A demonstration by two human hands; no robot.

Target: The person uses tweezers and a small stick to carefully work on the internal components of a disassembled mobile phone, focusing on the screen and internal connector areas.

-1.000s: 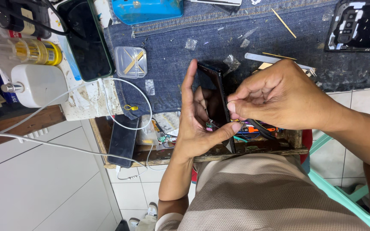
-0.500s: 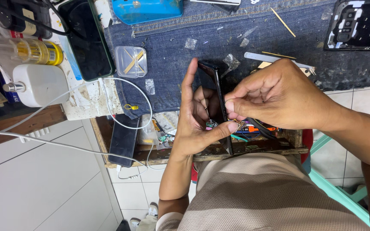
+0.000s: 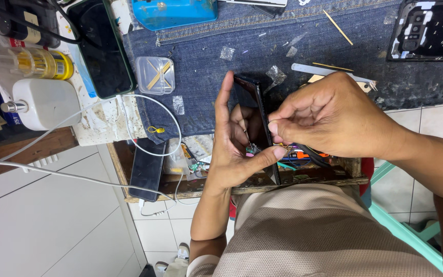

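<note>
Black and glossy, the phone (image 3: 255,110) stands on edge between my two hands, above the open wooden drawer (image 3: 303,177) at the front of the desk. My left hand (image 3: 232,149) cradles it from the left, fingers stretched up along its face and the thumb hooked under its lower end, so that grip is closed around the phone. My right hand (image 3: 329,120) comes in from the right with its fingertips pinched narrow against the phone's edge; whether a small tool sits in that pinch I cannot tell. A thin metal pin shows just beside the left palm, near the phone's lower part.

Behind the hands, blue denim cloth (image 3: 206,97) covers the desk. On it lie a small clear plastic box (image 3: 155,75), a pale flat strip (image 3: 329,73) and a wooden stick (image 3: 338,20). A second dark phone (image 3: 101,48) rests to the left, a white cable (image 3: 149,123) loops near it, and another phone (image 3: 147,169) lies in the drawer's left end. A blue tub (image 3: 175,13) sits at the top edge, and an opened phone back (image 3: 426,31) lies at top right.
</note>
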